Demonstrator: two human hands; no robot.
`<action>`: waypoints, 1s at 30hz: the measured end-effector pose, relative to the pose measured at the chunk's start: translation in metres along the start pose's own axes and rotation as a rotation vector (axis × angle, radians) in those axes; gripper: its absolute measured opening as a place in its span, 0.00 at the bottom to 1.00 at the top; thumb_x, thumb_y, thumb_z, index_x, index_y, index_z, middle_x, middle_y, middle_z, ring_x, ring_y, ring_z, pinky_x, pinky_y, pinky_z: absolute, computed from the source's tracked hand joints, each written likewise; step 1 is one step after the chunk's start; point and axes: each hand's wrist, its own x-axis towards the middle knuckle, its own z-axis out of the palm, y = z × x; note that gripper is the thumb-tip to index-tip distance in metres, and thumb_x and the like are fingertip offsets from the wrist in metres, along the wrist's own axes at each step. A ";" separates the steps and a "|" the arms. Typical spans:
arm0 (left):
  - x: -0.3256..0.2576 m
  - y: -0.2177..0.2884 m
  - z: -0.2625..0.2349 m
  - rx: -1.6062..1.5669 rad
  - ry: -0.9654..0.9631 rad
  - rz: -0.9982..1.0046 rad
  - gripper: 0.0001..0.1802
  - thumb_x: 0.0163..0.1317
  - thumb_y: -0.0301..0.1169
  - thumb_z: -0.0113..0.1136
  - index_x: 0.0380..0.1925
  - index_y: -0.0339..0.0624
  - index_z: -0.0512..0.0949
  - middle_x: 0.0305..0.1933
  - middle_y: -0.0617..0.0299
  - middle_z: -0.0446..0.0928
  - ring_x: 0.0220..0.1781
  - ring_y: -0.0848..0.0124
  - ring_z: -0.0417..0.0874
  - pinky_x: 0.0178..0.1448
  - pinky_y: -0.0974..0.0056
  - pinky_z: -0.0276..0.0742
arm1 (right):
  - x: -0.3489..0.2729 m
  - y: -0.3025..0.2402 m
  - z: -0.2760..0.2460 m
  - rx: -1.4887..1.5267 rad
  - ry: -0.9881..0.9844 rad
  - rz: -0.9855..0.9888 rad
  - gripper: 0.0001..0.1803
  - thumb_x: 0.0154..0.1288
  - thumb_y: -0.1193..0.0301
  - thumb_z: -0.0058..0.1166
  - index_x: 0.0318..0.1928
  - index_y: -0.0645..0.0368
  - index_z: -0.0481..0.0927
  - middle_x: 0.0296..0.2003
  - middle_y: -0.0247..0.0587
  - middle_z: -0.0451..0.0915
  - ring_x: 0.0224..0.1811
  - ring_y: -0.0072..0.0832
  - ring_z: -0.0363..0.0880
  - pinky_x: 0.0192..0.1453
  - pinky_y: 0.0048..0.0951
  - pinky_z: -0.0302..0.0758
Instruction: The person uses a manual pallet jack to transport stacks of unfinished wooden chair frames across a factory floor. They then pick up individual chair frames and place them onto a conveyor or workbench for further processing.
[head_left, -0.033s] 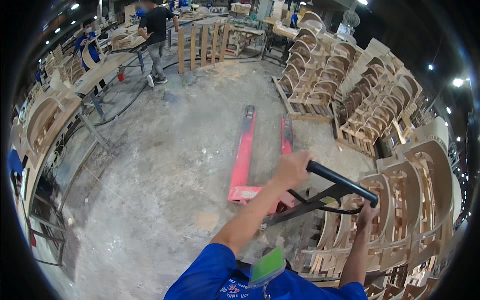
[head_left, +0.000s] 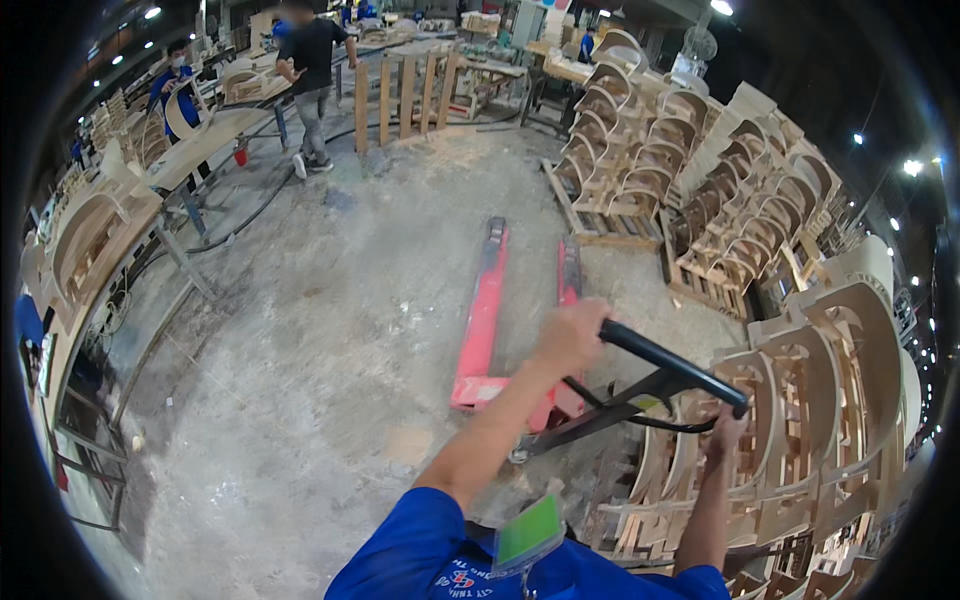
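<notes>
A red pallet jack (head_left: 485,310) stands on the concrete floor with its two forks pointing away from me. Its black handle bar (head_left: 665,362) tilts back toward my chest. My left hand (head_left: 572,335) is closed around the bar's left end. My right hand (head_left: 725,430) grips the bar's right end from below. Both my arms wear blue sleeves, and a green badge (head_left: 530,530) hangs at my chest.
Stacks of curved wooden chair frames stand on pallets ahead (head_left: 620,150), further right (head_left: 745,210) and close beside my right arm (head_left: 840,400). A long workbench (head_left: 90,230) runs along the left. Two people (head_left: 315,80) stand at the back by an upright pallet (head_left: 400,95). A hose (head_left: 250,210) crosses the floor.
</notes>
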 end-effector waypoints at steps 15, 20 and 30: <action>-0.192 -0.015 -0.157 -0.089 0.316 -0.732 0.12 0.72 0.30 0.55 0.27 0.42 0.72 0.23 0.69 0.66 0.25 0.75 0.74 0.24 0.63 0.70 | -0.331 -0.073 -0.004 -0.146 -0.455 -0.258 0.07 0.50 0.84 0.58 0.29 0.60 0.78 0.25 0.39 0.79 0.26 0.27 0.79 0.33 0.31 0.72; -0.275 0.064 -0.179 -0.668 0.590 -1.148 0.19 0.76 0.44 0.58 0.28 0.46 0.70 0.18 0.67 0.63 0.16 0.74 0.65 0.25 0.63 0.74 | -0.430 -0.070 -0.064 -0.266 -0.515 -0.108 0.09 0.57 0.77 0.71 0.27 0.58 0.80 0.23 0.38 0.82 0.27 0.25 0.82 0.34 0.29 0.75; -0.355 0.153 -0.241 -0.583 0.590 -1.011 0.17 0.77 0.36 0.55 0.26 0.44 0.69 0.22 0.67 0.64 0.19 0.74 0.67 0.27 0.63 0.75 | -0.500 -0.090 -0.127 -0.182 -0.514 -0.161 0.14 0.65 0.72 0.70 0.25 0.58 0.78 0.20 0.38 0.80 0.23 0.23 0.79 0.30 0.29 0.74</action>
